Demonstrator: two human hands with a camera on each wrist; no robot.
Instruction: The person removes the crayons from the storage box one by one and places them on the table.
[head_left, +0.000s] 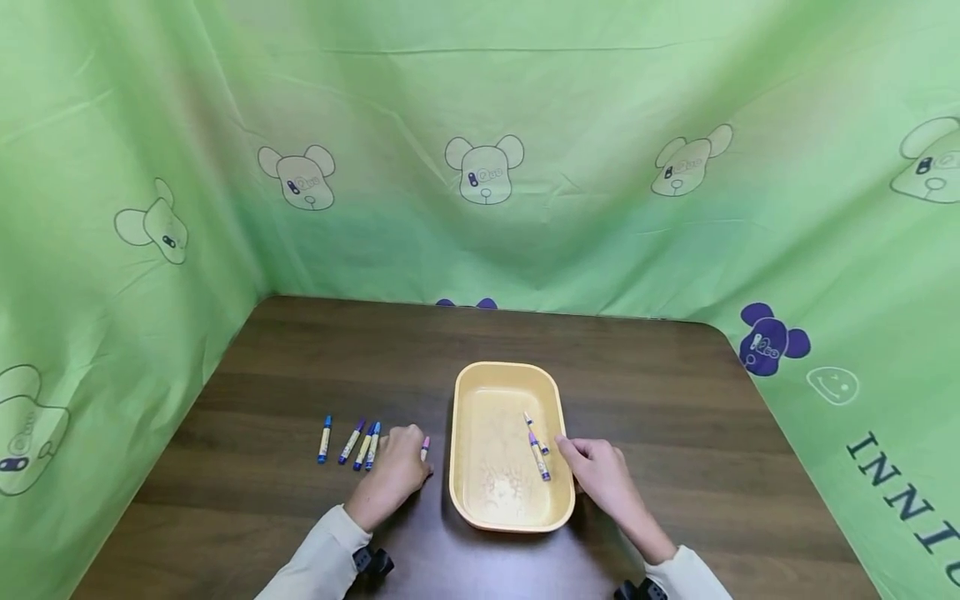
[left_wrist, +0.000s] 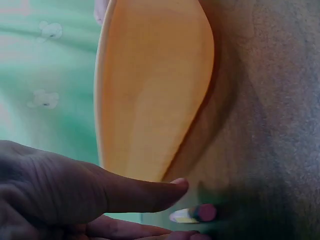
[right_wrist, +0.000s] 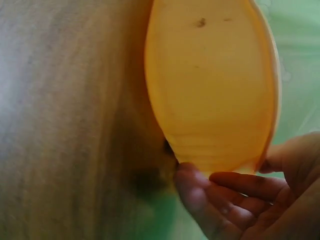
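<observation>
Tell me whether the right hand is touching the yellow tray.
Touching: in the right wrist view the right hand has fingertips against the yellow tray rim.

Glossy plastic tray on matt wood-grain table.

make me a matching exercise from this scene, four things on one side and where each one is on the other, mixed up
Things:
1. tray
2. purple crayons
3. pink crayon
4. blue crayons

Places:
A. lying inside the tray
B. in a loose row on the table, left of the left hand
C. at the left hand's fingertips, between it and the tray
D. on the table between the two hands, the right hand at its right rim

Pairs: 1-D, 2-A, 3-C, 4-B
</observation>
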